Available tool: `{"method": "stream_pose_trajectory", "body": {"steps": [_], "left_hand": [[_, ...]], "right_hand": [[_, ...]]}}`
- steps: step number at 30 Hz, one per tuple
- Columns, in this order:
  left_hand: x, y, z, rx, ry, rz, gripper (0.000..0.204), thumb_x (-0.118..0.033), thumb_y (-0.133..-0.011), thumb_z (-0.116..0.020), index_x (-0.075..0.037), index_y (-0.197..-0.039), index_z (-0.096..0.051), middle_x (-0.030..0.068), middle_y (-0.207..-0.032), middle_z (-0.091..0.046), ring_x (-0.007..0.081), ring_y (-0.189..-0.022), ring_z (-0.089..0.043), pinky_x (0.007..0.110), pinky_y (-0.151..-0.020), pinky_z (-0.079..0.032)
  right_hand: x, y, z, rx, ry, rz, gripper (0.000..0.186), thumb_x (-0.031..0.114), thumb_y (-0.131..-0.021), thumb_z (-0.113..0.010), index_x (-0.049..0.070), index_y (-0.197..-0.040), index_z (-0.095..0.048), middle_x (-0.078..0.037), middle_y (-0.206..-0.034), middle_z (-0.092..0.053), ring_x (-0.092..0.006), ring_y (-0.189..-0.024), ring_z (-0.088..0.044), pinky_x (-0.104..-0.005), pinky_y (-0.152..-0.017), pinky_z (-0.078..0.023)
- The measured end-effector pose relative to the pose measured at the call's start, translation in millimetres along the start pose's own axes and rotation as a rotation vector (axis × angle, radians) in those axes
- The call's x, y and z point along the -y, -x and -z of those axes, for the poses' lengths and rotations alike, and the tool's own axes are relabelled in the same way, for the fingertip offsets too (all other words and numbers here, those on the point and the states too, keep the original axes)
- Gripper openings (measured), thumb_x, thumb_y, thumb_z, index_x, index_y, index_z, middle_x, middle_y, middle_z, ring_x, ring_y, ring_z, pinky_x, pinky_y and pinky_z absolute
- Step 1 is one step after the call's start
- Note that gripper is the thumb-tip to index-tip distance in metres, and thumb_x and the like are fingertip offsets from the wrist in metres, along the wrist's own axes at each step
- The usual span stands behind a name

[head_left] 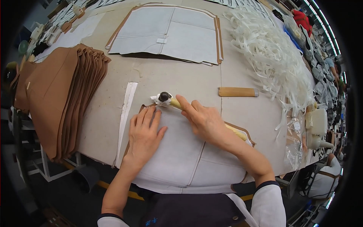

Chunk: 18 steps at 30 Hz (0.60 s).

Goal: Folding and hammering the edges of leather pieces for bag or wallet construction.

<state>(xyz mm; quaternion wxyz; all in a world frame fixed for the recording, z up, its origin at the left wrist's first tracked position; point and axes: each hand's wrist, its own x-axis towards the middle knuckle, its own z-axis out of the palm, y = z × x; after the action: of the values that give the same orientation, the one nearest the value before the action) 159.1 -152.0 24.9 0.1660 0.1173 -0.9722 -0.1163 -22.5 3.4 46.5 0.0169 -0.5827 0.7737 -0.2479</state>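
Observation:
My right hand (pixel 204 119) is closed round the pale yellow handle of a hammer (pixel 175 103). The hammer's dark, round head is partly wrapped in white material and sits at the far left corner of a leather panel (pixel 177 151) with a whitish backing and brown edges. My left hand (pixel 145 126) lies flat on that panel, fingers stretched toward the same corner, just short of the hammer head. A seam runs down the panel, and its near edge hangs over the table's front. Whether the hammer touches the panel cannot be made out.
Brown leather pieces (pixel 56 94) hang in a stack over the table's left side. More backed panels (pixel 162 32) lie at the far middle. A brown flat-handled tool (pixel 238 92) rests right of centre, below a heap of white strips (pixel 264 56). White bottles (pixel 317 121) stand right.

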Motion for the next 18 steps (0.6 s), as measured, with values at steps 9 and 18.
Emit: {"method": "stream_pose_trajectory", "body": {"steps": [9,18], "left_hand": [[0.7,1.3,-0.5,-0.006,0.005,0.011,0.052,-0.02,-0.09,-0.079,0.002,-0.134,-0.065,0.0174,-0.141,-0.06,0.035,-0.133,-0.054,0.047,-0.108,-0.042],[-0.1,7.1,-0.3,-0.039,0.052,0.016,0.049,-0.018,-0.089,-0.08,0.001,-0.132,-0.066,0.0184,-0.136,-0.059,0.0367,-0.128,-0.055,0.048,-0.107,-0.044]], "right_hand": [[4.0,-14.5,0.1,0.075,0.005,0.023,0.055,0.018,-0.102,-0.065,0.01,-0.154,-0.05,-0.014,-0.088,-0.064,-0.0321,-0.061,-0.066,-0.0435,-0.052,-0.051],[15.4,-25.1,0.9,0.091,-0.01,0.032,0.056,0.016,-0.102,-0.065,0.012,-0.155,-0.048,-0.014,-0.089,-0.065,-0.0326,-0.062,-0.067,-0.0439,-0.053,-0.052]]}}
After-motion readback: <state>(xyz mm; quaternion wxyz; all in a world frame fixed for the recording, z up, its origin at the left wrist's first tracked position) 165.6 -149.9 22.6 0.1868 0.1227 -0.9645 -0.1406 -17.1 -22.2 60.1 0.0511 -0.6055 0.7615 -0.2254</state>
